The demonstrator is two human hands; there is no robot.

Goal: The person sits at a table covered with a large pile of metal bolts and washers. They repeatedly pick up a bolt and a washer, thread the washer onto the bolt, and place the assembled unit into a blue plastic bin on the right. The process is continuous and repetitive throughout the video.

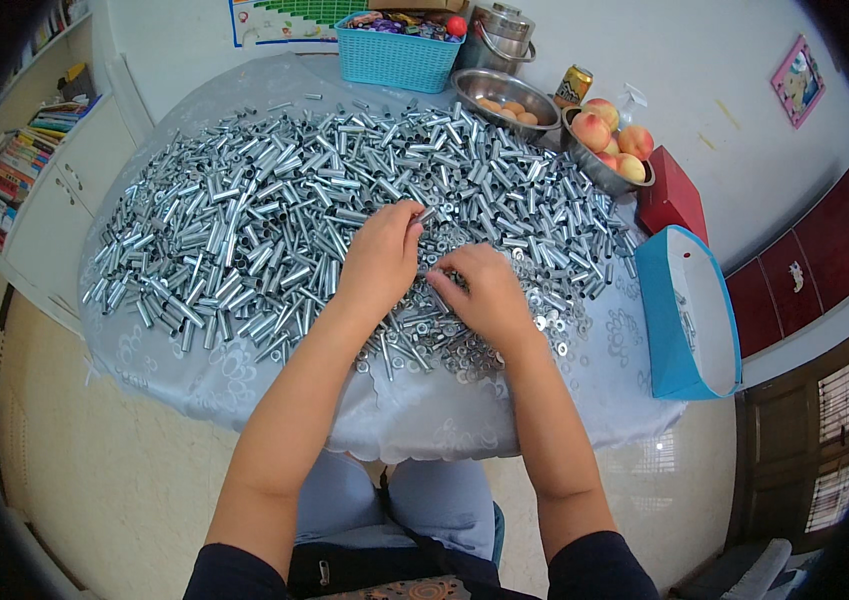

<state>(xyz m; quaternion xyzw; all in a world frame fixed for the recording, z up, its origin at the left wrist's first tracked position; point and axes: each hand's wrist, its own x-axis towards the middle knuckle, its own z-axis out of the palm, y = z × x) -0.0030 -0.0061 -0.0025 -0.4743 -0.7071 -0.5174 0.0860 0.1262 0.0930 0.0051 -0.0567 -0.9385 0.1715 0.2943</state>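
Left hand [379,255] pinches a short metal tube [426,214] at its fingertips; tube's near end is hidden by the fingers, long axis runs lower-left to upper-right, free end pointing away from the person. Right hand [484,290] fingers are curled down onto the washers [544,320]; can't tell if they grip one. Tube pile [274,210] covers the counter [244,380]. Blue box [689,310] at right, contents hard to make out.

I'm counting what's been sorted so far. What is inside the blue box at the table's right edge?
The blue box shows a white inside with a few small metal pieces near its left wall. Its near wall hides part of the bottom.
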